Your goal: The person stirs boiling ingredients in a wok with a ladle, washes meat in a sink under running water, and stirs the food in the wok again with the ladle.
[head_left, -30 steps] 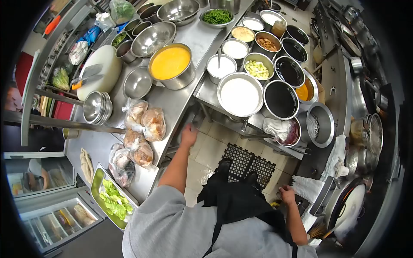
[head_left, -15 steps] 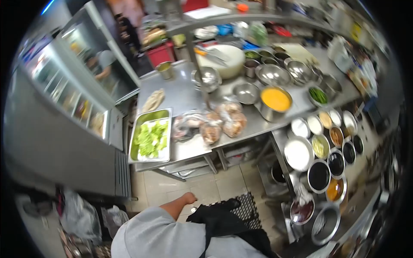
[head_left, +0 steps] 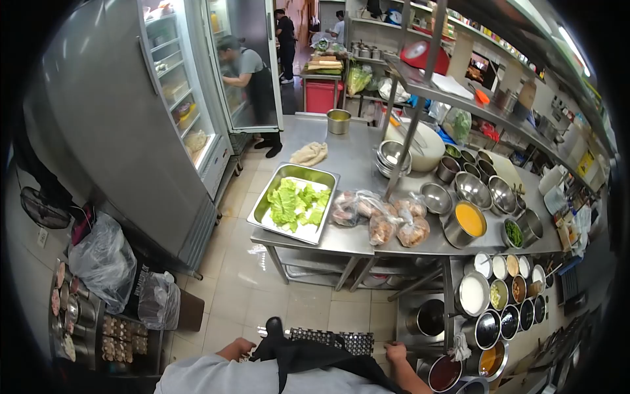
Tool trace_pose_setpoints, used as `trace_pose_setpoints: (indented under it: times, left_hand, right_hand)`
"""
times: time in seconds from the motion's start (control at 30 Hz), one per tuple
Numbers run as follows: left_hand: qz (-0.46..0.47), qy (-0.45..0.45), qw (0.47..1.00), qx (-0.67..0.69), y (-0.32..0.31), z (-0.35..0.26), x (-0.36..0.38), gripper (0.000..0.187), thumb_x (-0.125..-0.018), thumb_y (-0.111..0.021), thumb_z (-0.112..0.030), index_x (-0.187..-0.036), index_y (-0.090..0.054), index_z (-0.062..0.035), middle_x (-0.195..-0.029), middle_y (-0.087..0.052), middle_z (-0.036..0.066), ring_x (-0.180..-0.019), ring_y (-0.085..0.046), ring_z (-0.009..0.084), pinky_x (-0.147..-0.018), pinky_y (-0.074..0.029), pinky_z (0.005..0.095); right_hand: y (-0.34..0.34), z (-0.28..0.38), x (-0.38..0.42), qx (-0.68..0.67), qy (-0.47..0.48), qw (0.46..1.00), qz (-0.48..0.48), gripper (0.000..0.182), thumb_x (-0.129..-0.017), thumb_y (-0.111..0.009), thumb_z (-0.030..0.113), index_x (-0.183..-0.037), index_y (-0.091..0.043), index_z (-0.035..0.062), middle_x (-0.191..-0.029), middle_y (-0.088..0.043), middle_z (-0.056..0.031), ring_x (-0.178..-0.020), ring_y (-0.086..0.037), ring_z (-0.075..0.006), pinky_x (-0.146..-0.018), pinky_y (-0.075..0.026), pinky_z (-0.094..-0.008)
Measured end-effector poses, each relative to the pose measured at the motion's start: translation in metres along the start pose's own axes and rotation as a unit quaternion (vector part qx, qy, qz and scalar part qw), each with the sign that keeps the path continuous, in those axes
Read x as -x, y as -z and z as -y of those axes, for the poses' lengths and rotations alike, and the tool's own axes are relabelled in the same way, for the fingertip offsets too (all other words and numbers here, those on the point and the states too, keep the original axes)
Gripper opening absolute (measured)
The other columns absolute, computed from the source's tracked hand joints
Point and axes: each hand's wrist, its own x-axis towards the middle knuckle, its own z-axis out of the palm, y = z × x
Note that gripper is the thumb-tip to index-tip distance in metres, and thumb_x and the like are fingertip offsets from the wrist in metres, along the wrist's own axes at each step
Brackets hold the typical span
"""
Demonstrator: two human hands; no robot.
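My left hand (head_left: 245,347) hangs low beside the black apron (head_left: 315,358), its fingers curled in with nothing visible in them. On the other side of the apron is my right hand (head_left: 396,352), low over the floor near the pot stand; its fingers are too small to make out. Neither hand touches the steel table (head_left: 308,253) ahead. On the table's front left corner sits a steel pan (head_left: 261,211) holding green lettuce leaves (head_left: 285,202). To its right lie plastic bags of food (head_left: 382,230), and behind it a crumpled cloth (head_left: 308,153).
A pot of orange liquid (head_left: 470,220) and steel bowls (head_left: 472,189) stand on the table's right. Nearer me is a stand of sauce containers (head_left: 472,293). Leftward are a tall fridge (head_left: 108,131) and bin (head_left: 190,312). A person (head_left: 252,85) stands behind the open glass door.
My view has turned left and levelled, so more of the fridge and room behind shows. My left hand has drawn back toward my body, and my right hand has come into view.
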Motion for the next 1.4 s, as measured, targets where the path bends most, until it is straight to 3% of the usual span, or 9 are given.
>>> trace_pose_setpoints:
  times: [0.13, 0.4, 0.47, 0.6, 0.83, 0.93, 1.07, 1.17, 1.4]
  left_hand:
    - [-0.025, -0.178, 0.964, -0.197, 0.044, 0.033, -0.011, 0.039, -0.087, -0.057, -0.020, -0.116, -0.055, 0.0071, -0.102, -0.062, 0.017, -0.075, -0.066, 0.0279, -0.053, -0.052, 0.0392]
    - [-0.189, -0.091, 0.967, 0.142, 0.217, 0.052, -0.016, 0.036, -0.085, -0.054, -0.022, -0.111, -0.059, 0.0030, -0.089, -0.062, 0.015, -0.061, -0.062, 0.0251, -0.049, -0.049, 0.0394]
    - [-0.177, -0.141, 0.948, 0.222, 0.275, 0.046, -0.013, 0.040, -0.084, -0.057, -0.027, -0.110, -0.059, 0.0024, -0.093, -0.062, 0.017, -0.065, -0.063, 0.0236, -0.052, -0.050, 0.0366]
    - [-0.388, -0.216, 0.888, 0.118, 0.430, -0.007, -0.038, 0.037, -0.077, -0.064, -0.025, -0.099, -0.060, 0.0038, -0.095, -0.064, 0.018, -0.090, -0.059, 0.0325, -0.080, -0.046, 0.0409]
    - [-0.498, -0.410, 0.724, 0.245, 0.629, -0.157, 0.069, 0.046, -0.080, -0.065, -0.015, -0.121, -0.052, 0.0030, -0.111, -0.062, 0.015, -0.102, -0.058, 0.0227, -0.089, -0.045, 0.0329]
    - [-0.475, -0.342, 0.787, 0.197, 0.685, -0.175, 0.070, 0.047, -0.080, -0.064, -0.014, -0.121, -0.052, 0.0030, -0.111, -0.062, 0.014, -0.103, -0.059, 0.0233, -0.088, -0.045, 0.0330]
    - [-0.447, -0.318, 0.834, 0.056, 0.730, -0.134, 0.021, 0.052, -0.078, -0.062, -0.009, -0.126, -0.046, 0.0041, -0.116, -0.060, 0.016, -0.110, -0.057, 0.0241, -0.092, -0.044, 0.0340]
    - [-0.367, -0.355, 0.837, 0.197, 0.732, -0.122, 0.006, 0.064, -0.079, -0.056, 0.000, -0.137, -0.030, 0.0040, -0.133, -0.044, 0.025, -0.125, -0.044, 0.0300, -0.101, -0.038, 0.0362]
    - [-0.379, -0.283, 0.862, 0.183, 0.739, -0.131, -0.013, 0.071, -0.077, -0.056, 0.000, -0.140, -0.025, 0.0009, -0.138, -0.036, 0.026, -0.129, -0.038, 0.0343, -0.105, -0.031, 0.0410]
  right_hand:
    - [-0.058, 0.055, -0.011, 0.036, -0.062, 0.993, 0.097, 0.065, -0.073, -0.068, 0.026, -0.125, -0.045, -0.0059, -0.102, -0.062, -0.0258, -0.087, -0.064, -0.0302, -0.071, -0.052, -0.0344]
    - [-0.100, 0.206, -0.037, 0.091, 0.007, 0.960, 0.265, 0.071, -0.075, -0.064, 0.044, -0.126, -0.044, -0.0014, -0.105, -0.060, -0.0227, -0.091, -0.060, -0.0323, -0.073, -0.049, -0.0461]
    - [-0.091, 0.214, -0.102, -0.024, 0.029, 0.990, 0.137, 0.057, -0.077, -0.063, 0.031, -0.124, -0.043, 0.0069, -0.094, -0.059, -0.0189, -0.082, -0.058, -0.0316, -0.066, -0.048, -0.0473]
    - [0.011, 0.366, -0.061, -0.129, 0.010, 0.965, -0.229, 0.067, -0.074, -0.067, 0.012, -0.129, -0.035, -0.0096, -0.128, -0.044, -0.0278, -0.121, -0.043, -0.0368, -0.103, -0.033, -0.0387]
    - [0.044, 0.465, -0.089, -0.233, 0.134, 0.895, -0.355, 0.052, -0.080, -0.060, 0.007, -0.128, -0.041, -0.0026, -0.121, -0.051, -0.0192, -0.104, -0.054, -0.0267, -0.087, -0.043, -0.0328]
    - [0.045, 0.528, -0.093, -0.414, 0.135, 0.857, -0.277, 0.051, -0.084, -0.056, 0.006, -0.131, -0.038, 0.0046, -0.098, -0.058, -0.0082, -0.070, -0.053, -0.0094, -0.056, -0.043, -0.0211]
    - [0.037, 0.617, -0.121, -0.369, 0.160, 0.849, -0.342, 0.049, -0.083, -0.057, 0.005, -0.130, -0.042, 0.0039, -0.104, -0.059, -0.0086, -0.072, -0.053, -0.0100, -0.064, -0.046, -0.0235]
    - [0.024, 0.665, -0.173, -0.249, 0.257, 0.845, -0.397, 0.046, -0.083, -0.056, 0.004, -0.128, -0.045, 0.0027, -0.120, -0.054, -0.0103, -0.080, -0.054, -0.0105, -0.068, -0.046, -0.0240]
    - [0.024, 0.852, -0.200, -0.205, 0.301, 0.899, -0.244, 0.057, -0.083, -0.056, 0.001, -0.136, -0.038, 0.0079, -0.139, -0.040, -0.0107, -0.092, -0.055, -0.0138, -0.078, -0.046, -0.0235]
